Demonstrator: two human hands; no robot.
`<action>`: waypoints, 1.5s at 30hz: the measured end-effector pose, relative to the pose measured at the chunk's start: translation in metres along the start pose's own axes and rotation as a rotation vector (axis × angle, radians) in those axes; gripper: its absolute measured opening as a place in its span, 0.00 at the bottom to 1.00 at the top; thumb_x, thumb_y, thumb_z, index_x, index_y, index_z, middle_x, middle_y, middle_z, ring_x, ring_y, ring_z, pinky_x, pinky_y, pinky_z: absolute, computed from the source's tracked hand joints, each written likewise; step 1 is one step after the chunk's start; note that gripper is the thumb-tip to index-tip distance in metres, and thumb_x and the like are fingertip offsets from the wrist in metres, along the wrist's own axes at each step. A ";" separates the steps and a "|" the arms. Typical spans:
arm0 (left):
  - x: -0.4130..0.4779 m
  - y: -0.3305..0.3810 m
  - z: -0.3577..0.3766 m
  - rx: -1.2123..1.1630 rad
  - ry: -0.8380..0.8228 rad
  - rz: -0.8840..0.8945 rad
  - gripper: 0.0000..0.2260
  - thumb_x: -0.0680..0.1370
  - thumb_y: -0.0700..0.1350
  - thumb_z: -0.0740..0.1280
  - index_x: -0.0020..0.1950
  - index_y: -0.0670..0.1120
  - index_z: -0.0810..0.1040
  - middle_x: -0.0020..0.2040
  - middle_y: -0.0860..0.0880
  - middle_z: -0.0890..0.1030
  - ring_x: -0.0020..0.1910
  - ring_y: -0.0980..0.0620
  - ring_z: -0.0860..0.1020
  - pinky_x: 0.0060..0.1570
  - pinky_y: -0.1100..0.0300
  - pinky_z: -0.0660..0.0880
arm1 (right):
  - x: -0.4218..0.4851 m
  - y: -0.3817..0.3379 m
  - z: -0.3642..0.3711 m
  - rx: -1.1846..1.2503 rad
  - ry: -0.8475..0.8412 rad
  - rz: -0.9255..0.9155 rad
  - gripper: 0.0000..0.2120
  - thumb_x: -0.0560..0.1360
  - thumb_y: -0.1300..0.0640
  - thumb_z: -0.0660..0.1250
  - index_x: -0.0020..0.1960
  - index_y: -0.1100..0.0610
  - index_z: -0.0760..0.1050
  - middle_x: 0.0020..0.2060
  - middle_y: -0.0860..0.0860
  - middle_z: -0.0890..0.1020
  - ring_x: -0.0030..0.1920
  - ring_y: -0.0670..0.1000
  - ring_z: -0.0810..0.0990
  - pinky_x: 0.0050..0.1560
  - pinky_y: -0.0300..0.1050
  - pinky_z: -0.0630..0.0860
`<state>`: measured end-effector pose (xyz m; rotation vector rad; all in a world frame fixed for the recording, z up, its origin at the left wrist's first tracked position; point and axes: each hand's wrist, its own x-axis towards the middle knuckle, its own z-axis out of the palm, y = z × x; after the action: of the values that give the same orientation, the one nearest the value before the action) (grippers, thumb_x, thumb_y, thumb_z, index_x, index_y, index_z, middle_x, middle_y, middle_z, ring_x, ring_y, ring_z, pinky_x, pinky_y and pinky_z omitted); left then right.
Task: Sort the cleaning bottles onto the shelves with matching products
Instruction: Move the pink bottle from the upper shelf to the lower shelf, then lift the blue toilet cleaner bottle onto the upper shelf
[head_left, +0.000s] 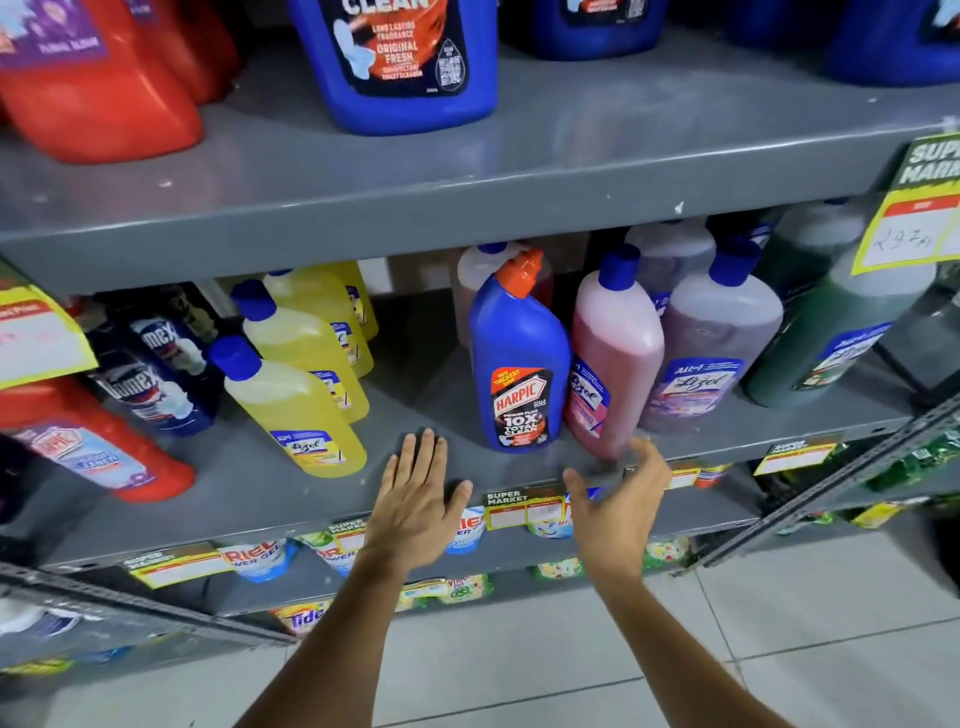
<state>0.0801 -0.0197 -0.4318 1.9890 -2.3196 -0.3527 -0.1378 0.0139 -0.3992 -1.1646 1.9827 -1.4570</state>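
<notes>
Misplaced toilet cleaner awaiting removal from the floor-cleaner row

On the middle shelf (291, 483), the blue Harpic bottle (519, 358) stood upright near the front edge, touching the pink Lizol bottle (613, 364); the left hand (415, 499) and right hand (618, 499), both spread and empty, were poised before it, so the next move probably called for grasping its body
</notes>
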 end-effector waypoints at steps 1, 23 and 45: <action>-0.001 0.000 0.000 -0.003 -0.010 0.002 0.40 0.74 0.67 0.35 0.80 0.45 0.43 0.81 0.46 0.41 0.78 0.48 0.39 0.73 0.53 0.35 | -0.013 0.002 -0.002 -0.006 -0.029 -0.033 0.33 0.68 0.65 0.79 0.68 0.58 0.68 0.62 0.53 0.71 0.62 0.50 0.70 0.65 0.53 0.71; -0.012 -0.014 0.003 0.003 0.076 -0.022 0.40 0.76 0.69 0.37 0.80 0.44 0.50 0.81 0.45 0.50 0.79 0.45 0.46 0.73 0.50 0.41 | 0.003 -0.030 0.054 0.038 -0.244 -0.059 0.46 0.65 0.63 0.83 0.76 0.54 0.62 0.66 0.56 0.68 0.66 0.47 0.68 0.60 0.20 0.62; -0.014 -0.007 -0.005 -0.014 0.029 -0.058 0.39 0.76 0.67 0.44 0.80 0.44 0.48 0.81 0.45 0.47 0.79 0.45 0.44 0.76 0.48 0.42 | 0.000 -0.021 -0.001 0.034 -0.326 -0.160 0.44 0.62 0.49 0.84 0.71 0.46 0.64 0.60 0.44 0.81 0.59 0.51 0.80 0.57 0.52 0.79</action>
<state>0.0901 -0.0078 -0.4269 2.0442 -2.2394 -0.3401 -0.1302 0.0122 -0.3794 -1.4695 1.6701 -1.2721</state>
